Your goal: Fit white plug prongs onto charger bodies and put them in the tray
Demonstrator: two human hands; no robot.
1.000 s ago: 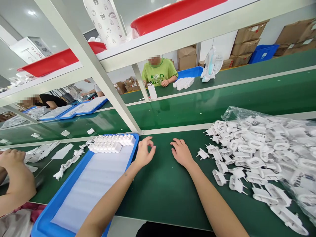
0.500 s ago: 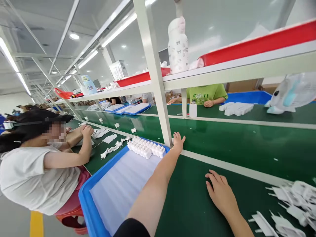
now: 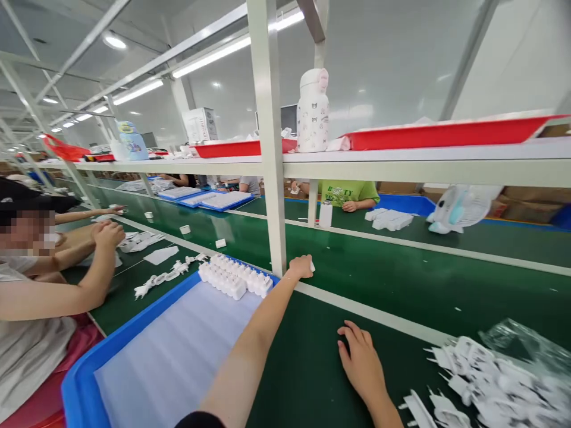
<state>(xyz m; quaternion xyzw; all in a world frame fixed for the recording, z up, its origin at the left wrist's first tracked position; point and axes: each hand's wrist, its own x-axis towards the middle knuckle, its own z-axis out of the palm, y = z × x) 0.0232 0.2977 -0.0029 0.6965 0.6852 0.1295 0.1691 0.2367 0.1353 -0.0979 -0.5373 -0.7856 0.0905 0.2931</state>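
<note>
Beside the foot of the shelf post, my left hand [image 3: 300, 267] is closed at the belt's near edge. A small white plastic piece [image 3: 313, 267] shows at its fingertips; most of it is hidden. My right hand [image 3: 363, 364] hovers over or rests on the green table, fingers apart and slightly bent, holding nothing. Under my left arm lies a blue tray [image 3: 84, 380] lined with a white sheet. Rows of white plastic blocks [image 3: 232, 276] with small prongs stand at its far end. To the right of my right hand is a pile of white plastic parts [image 3: 491, 380].
A white shelf post [image 3: 271, 178] rises just left of my left hand, carrying a shelf with red trays [image 3: 446, 134] and a bottle [image 3: 313, 113]. White pieces [image 3: 185, 229] sit on the green belt. A co-worker [image 3: 40, 297] sits at left; another person [image 3: 348, 191] is opposite.
My left hand was spread open by the post and is now closed on a small white piece. The view has turned right and down; my right hand stays open over the table.
</note>
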